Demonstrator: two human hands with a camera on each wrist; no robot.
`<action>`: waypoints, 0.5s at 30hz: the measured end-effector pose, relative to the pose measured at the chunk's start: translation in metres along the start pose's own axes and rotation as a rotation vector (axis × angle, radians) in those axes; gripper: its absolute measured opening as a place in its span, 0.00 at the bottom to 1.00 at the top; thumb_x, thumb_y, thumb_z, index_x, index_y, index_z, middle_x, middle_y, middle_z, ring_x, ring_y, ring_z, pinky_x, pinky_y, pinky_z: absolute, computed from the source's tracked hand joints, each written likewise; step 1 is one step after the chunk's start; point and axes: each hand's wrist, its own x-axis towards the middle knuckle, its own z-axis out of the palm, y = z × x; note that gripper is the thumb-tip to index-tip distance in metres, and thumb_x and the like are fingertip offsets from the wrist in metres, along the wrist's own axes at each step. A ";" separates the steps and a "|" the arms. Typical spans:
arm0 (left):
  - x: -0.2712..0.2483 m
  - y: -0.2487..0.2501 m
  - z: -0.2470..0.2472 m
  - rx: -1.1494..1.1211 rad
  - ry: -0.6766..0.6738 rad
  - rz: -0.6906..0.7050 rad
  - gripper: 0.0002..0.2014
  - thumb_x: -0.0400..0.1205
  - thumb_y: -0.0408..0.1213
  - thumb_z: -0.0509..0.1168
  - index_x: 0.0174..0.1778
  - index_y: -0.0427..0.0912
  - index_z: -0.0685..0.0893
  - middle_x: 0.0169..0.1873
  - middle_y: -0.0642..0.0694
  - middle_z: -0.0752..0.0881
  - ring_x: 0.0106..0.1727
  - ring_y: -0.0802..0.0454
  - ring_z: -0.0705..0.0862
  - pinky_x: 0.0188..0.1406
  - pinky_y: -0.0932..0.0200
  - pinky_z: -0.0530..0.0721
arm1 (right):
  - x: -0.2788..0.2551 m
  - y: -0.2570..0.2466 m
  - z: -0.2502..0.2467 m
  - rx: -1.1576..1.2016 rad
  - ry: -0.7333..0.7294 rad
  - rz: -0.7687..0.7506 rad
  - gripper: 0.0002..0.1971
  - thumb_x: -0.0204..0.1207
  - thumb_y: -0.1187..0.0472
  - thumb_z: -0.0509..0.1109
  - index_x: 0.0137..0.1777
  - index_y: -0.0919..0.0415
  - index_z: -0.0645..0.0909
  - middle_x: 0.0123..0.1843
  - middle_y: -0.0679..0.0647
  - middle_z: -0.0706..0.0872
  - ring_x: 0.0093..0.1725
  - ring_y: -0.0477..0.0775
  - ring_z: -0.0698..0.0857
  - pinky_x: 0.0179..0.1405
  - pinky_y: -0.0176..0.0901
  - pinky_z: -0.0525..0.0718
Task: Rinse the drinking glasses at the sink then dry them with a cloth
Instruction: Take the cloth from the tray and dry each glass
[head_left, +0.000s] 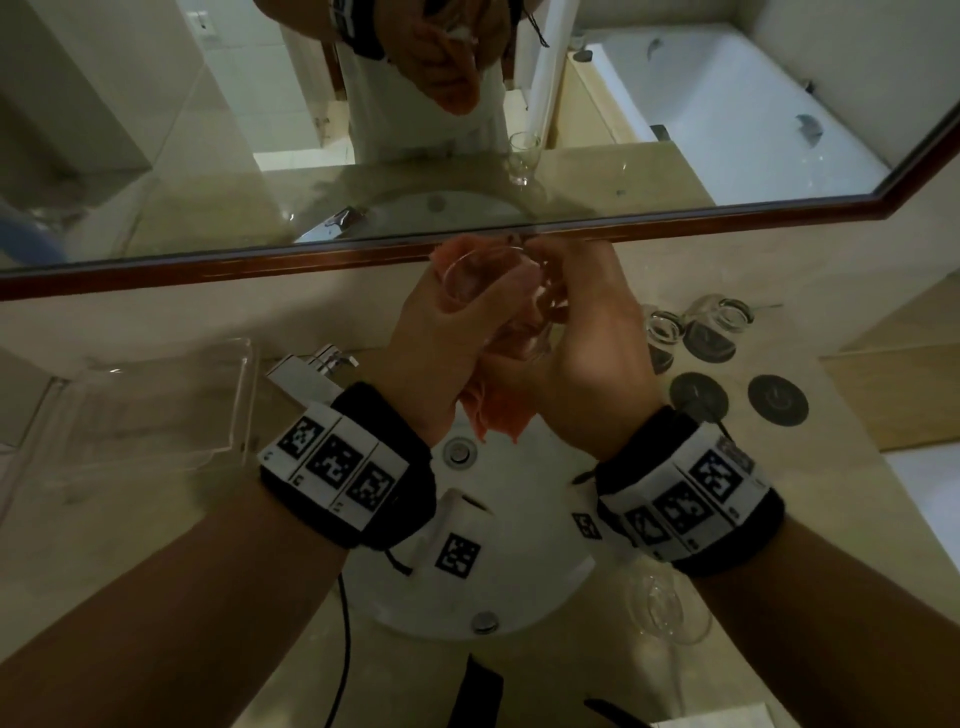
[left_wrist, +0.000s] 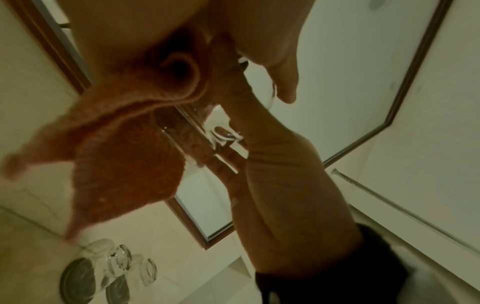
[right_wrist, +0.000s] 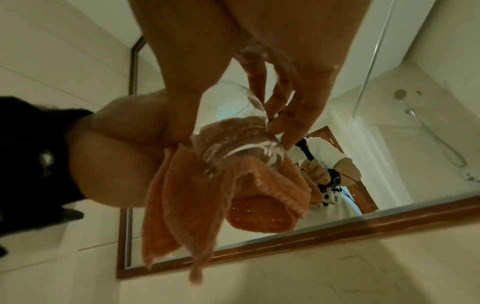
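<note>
I hold a clear drinking glass (head_left: 480, 280) up over the sink basin (head_left: 519, 587), just in front of the mirror's wooden frame. My left hand (head_left: 441, 322) grips an orange cloth (head_left: 493, 418) wrapped against the glass, and the cloth's loose end hangs down between my wrists. In the right wrist view my right hand (right_wrist: 233, 115) grips the glass (right_wrist: 241, 142) between thumb and fingers, with cloth (right_wrist: 182, 195) bunched round its lower part. From the left wrist the cloth (left_wrist: 124, 160) droops out of my left palm. The part of the glass inside the cloth is hidden.
Several upturned glasses (head_left: 696, 327) and dark round coasters (head_left: 777, 400) sit on the counter to the right. A stemmed glass (head_left: 670, 608) stands by my right forearm. The chrome tap (head_left: 311, 371) and a clear tray (head_left: 156, 405) are on the left. The mirror (head_left: 311, 156) rises behind.
</note>
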 end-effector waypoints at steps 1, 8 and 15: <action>0.000 0.001 -0.001 -0.010 -0.011 0.000 0.25 0.78 0.41 0.74 0.67 0.30 0.79 0.56 0.34 0.88 0.55 0.41 0.89 0.52 0.50 0.88 | 0.002 -0.002 -0.001 -0.001 0.000 0.007 0.38 0.61 0.40 0.83 0.70 0.53 0.76 0.64 0.50 0.79 0.55 0.44 0.82 0.53 0.35 0.85; -0.004 0.012 -0.013 -0.018 -0.009 -0.013 0.30 0.75 0.45 0.75 0.67 0.28 0.80 0.53 0.31 0.87 0.52 0.37 0.89 0.54 0.43 0.88 | 0.005 0.000 -0.008 0.265 -0.236 0.111 0.40 0.69 0.53 0.81 0.76 0.60 0.64 0.62 0.49 0.89 0.60 0.44 0.89 0.65 0.50 0.87; -0.008 0.010 -0.010 -0.025 -0.045 0.003 0.29 0.76 0.40 0.75 0.70 0.29 0.78 0.59 0.29 0.86 0.58 0.37 0.89 0.55 0.45 0.88 | 0.000 -0.012 0.003 0.017 -0.105 0.047 0.40 0.65 0.41 0.83 0.75 0.49 0.72 0.67 0.45 0.78 0.63 0.46 0.83 0.61 0.50 0.87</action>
